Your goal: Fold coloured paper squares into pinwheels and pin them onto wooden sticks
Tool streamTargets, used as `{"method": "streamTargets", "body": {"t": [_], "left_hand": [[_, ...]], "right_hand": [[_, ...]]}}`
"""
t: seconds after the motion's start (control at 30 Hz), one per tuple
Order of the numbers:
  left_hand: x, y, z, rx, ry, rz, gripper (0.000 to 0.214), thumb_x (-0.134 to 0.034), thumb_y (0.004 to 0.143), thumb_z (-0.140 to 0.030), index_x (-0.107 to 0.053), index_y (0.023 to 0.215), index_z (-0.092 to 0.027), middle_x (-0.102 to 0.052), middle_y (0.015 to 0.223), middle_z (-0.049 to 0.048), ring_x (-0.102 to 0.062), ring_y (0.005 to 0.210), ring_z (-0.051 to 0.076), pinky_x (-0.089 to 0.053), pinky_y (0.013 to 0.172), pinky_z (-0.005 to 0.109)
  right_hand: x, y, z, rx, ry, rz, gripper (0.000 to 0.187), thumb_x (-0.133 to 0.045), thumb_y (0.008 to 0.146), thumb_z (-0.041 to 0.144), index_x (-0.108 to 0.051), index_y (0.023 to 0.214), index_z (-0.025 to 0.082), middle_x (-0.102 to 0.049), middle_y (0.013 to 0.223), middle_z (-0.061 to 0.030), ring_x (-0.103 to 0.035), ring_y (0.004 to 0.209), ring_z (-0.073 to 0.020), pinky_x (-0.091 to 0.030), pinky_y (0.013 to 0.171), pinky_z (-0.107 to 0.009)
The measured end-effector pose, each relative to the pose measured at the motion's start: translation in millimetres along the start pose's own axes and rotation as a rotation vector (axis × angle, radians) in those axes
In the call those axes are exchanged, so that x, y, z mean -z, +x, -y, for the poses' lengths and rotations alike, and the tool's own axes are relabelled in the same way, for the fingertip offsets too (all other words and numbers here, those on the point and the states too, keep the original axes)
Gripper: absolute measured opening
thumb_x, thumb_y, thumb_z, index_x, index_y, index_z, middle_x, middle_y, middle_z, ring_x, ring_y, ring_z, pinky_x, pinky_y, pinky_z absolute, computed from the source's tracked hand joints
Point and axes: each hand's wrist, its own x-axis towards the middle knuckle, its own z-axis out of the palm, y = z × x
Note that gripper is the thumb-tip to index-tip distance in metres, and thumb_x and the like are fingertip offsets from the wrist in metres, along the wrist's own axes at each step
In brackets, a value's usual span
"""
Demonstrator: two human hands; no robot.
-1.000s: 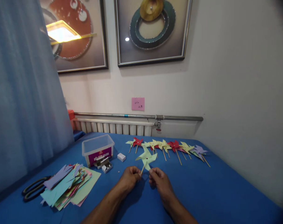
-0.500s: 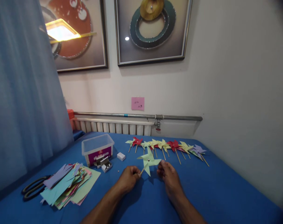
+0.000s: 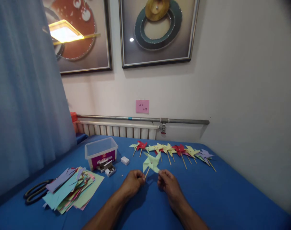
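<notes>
My left hand [image 3: 133, 182] is closed around the thin wooden stick of a pale green paper pinwheel [image 3: 152, 162], holding it tilted above the blue table cover. A small round pin sits at the centre of its folded blades. On the other side, my right hand [image 3: 169, 183] has its fingers curled, with thumb and fingertips at the lower right blade tip; they appear to pinch it. Behind the hands, several finished pinwheels [image 3: 179, 149] in red, yellow, green and purple lie in a row, their sticks pointing toward me.
At left are a pile of coloured paper [image 3: 64, 191], black-handled scissors [image 3: 36, 191] partly under it, a clear plastic tub [image 3: 101, 150], an open small box of pins [image 3: 110, 169] and a small white box [image 3: 125, 160]. A radiator [image 3: 119, 131] and pipe run behind the table.
The pinwheel's blades have turned clockwise and its head sits slightly further left. My right hand has moved left and a little down with the blade tip. My left hand keeps its grip on the stick.
</notes>
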Motion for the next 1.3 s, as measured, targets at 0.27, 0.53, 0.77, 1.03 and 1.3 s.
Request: {"method": "streamTargets", "body": {"t": [0.27, 0.53, 0.77, 1.03, 1.3], "left_hand": [[0.0, 2, 5, -0.009, -0.084, 0.004, 0.014, -0.072, 0.067, -0.024, -0.061, 0.066, -0.016, -0.052, 0.051, -0.0043, -0.038, 0.046, 0.007, -0.023, 0.050, 0.024], [0.5, 0, 2, -0.002, 0.002, -0.022, 0.013, -0.072, 0.068, -0.022, -0.061, 0.065, -0.017, -0.048, 0.049, -0.0063, -0.035, 0.046, 0.007, -0.021, 0.049, 0.024], [0.3, -4, -3, -0.006, 0.052, -0.007, 0.009, -0.070, 0.067, -0.020, -0.062, 0.065, -0.016, -0.049, 0.051, -0.0053, -0.037, 0.049, 0.009, -0.024, 0.050, 0.025], [-0.3, -1, -3, 0.015, -0.013, -0.025, 0.013, -0.071, 0.066, -0.023, -0.059, 0.064, -0.018, -0.049, 0.048, -0.0058, -0.035, 0.046, 0.008, -0.021, 0.049, 0.024], [0.8, 0, -5, 0.003, -0.079, -0.035, 0.009, -0.066, 0.062, -0.021, -0.059, 0.063, -0.017, -0.050, 0.049, -0.0047, -0.035, 0.046, 0.008, -0.020, 0.050, 0.025]], "right_hand": [[-13, 2, -20, 0.013, -0.117, 0.113, 0.046, -0.082, 0.061, 0.060, -0.057, 0.064, 0.022, -0.058, 0.056, 0.0037, -0.049, 0.047, -0.0113, -0.035, 0.047, -0.025], [4, 9, 7, 0.149, -0.036, -0.193, 0.047, -0.080, 0.065, 0.066, -0.067, 0.079, 0.023, -0.070, 0.074, -0.0009, -0.061, 0.060, -0.0167, -0.047, 0.058, -0.029], [15, 9, 18, 0.173, -0.016, -0.216, 0.035, -0.081, 0.068, 0.053, -0.062, 0.064, 0.024, -0.059, 0.060, 0.0034, -0.055, 0.058, -0.0165, -0.047, 0.061, -0.030], [9, 5, 10, 0.040, -0.047, -0.121, 0.039, -0.077, 0.068, 0.053, -0.053, 0.061, 0.024, -0.050, 0.050, 0.0064, -0.046, 0.045, -0.0123, -0.027, 0.046, -0.025], [-2, 0, -3, -0.009, -0.058, 0.022, 0.041, -0.079, 0.066, 0.056, -0.056, 0.064, 0.022, -0.053, 0.050, 0.0059, -0.045, 0.043, -0.0094, -0.029, 0.045, -0.023]]}}
